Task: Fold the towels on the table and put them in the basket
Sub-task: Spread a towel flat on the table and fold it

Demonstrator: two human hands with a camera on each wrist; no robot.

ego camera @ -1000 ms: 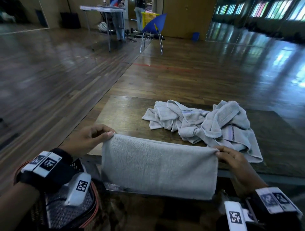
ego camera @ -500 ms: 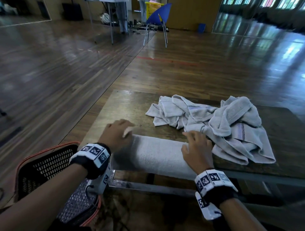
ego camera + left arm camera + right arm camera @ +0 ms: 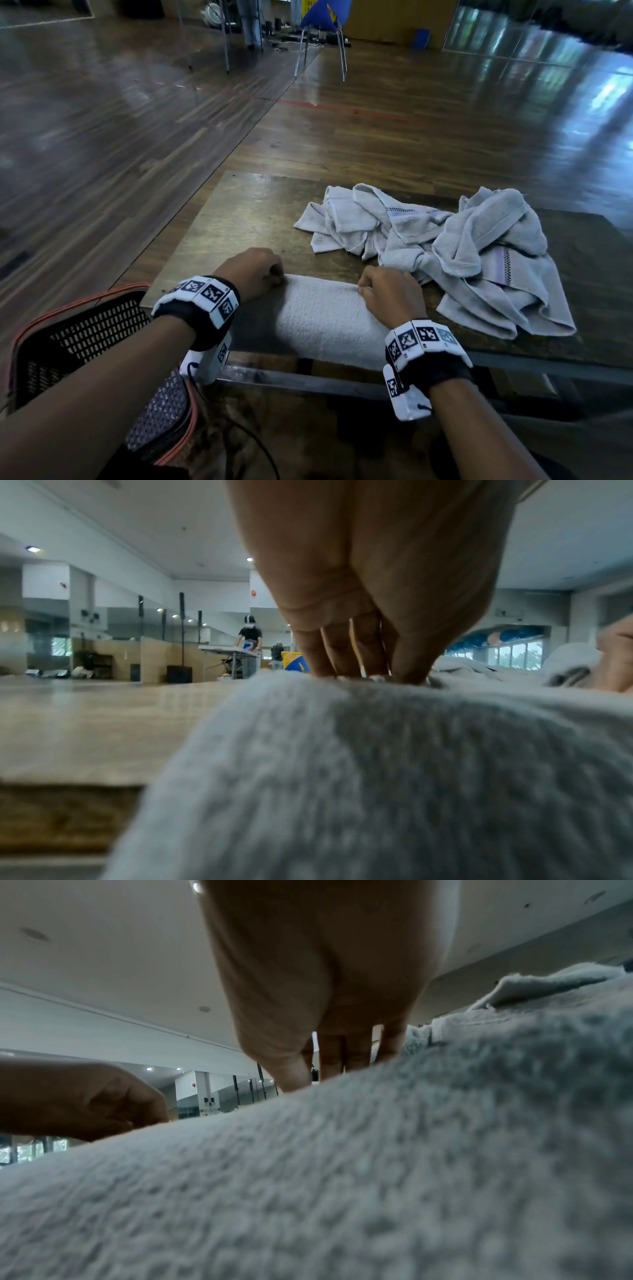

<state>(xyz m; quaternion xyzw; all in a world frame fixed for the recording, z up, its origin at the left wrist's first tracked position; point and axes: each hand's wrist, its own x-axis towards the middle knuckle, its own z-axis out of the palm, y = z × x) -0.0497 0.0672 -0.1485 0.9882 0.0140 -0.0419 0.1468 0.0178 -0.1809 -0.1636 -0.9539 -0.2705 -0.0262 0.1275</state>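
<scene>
A folded grey towel (image 3: 325, 318) lies across the near edge of the wooden table (image 3: 239, 219), its front part hanging over the edge. My left hand (image 3: 255, 270) grips its far left corner with curled fingers; in the left wrist view the fingertips (image 3: 342, 666) and thumb press into the towel (image 3: 377, 777). At the far right end my right hand (image 3: 387, 291) is curled over the towel's edge, its fingers (image 3: 329, 1066) dug in behind the pile of the towel (image 3: 308, 1191). A heap of crumpled grey towels (image 3: 462, 253) lies just behind and to the right. The black mesh basket (image 3: 78, 339) with an orange rim stands low at the left.
The table's metal frame (image 3: 301, 380) runs below the hanging towel. A blue chair (image 3: 323, 20) stands far off on the wooden floor. In the left wrist view a person (image 3: 250, 639) works at a distant table. A cable lies on the floor by the basket.
One second ago both hands held the towel up in front of the table. They have laid it over the near edge, and both hands now curl at its far edge.
</scene>
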